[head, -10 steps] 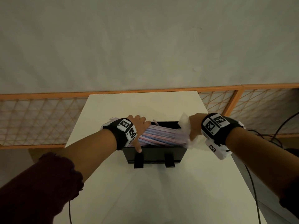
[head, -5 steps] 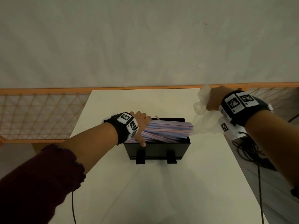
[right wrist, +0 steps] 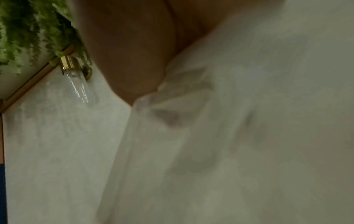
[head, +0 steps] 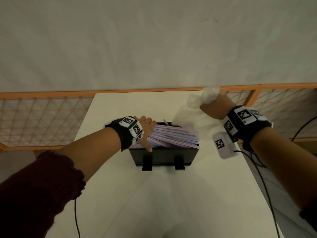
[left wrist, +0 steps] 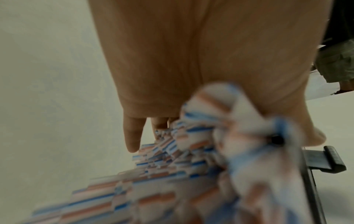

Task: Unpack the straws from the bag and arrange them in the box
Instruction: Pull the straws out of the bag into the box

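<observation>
Left hand (head: 145,133) grasps straws (head: 171,138) at left end, bundle lying in box (head: 164,156). Right hand (head: 213,107) clutches bag (head: 197,107), raised far right of box.

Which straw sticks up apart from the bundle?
The lone pink straw at the box's far wall, poking up behind the bundle, which lies flat under the left hand.

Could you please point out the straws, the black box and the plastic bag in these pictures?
straws (head: 173,137): head view, middle of the striped bundle lying in the box.
black box (head: 164,156): head view, its near front wall.
plastic bag (head: 210,95): head view, crumpled top above the right fist.
</observation>
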`<move>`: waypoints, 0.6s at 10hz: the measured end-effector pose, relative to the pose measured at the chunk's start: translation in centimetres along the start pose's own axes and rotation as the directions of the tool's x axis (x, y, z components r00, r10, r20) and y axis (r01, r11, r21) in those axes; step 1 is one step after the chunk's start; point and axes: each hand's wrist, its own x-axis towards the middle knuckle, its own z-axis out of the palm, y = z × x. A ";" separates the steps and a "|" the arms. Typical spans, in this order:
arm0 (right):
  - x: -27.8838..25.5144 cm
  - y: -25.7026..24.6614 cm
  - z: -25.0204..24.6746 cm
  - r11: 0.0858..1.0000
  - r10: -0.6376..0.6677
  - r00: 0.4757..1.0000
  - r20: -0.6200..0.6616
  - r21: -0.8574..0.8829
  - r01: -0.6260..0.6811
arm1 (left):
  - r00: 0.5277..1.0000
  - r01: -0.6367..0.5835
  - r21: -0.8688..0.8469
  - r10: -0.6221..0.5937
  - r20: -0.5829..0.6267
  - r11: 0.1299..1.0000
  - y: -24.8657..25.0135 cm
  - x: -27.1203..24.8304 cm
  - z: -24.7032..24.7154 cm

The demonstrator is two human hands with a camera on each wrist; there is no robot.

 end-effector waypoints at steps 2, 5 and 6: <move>-3.4 -1.2 3.4 0.951 -0.231 0.950 0.210 -0.159 0.266 | 0.999 0.011 -0.055 -0.013 -0.035 0.998 -0.1 0.0 0.4; -2.3 -0.6 10.4 0.894 -0.237 0.909 0.343 -0.289 0.342 | 0.987 0.001 -0.091 -0.015 -0.159 0.996 -0.5 -0.7 0.7; -2.5 -1.0 11.6 0.846 -0.289 0.903 0.319 -0.357 0.397 | 0.978 -0.020 -0.154 -0.013 -0.210 0.988 -0.7 -1.1 1.3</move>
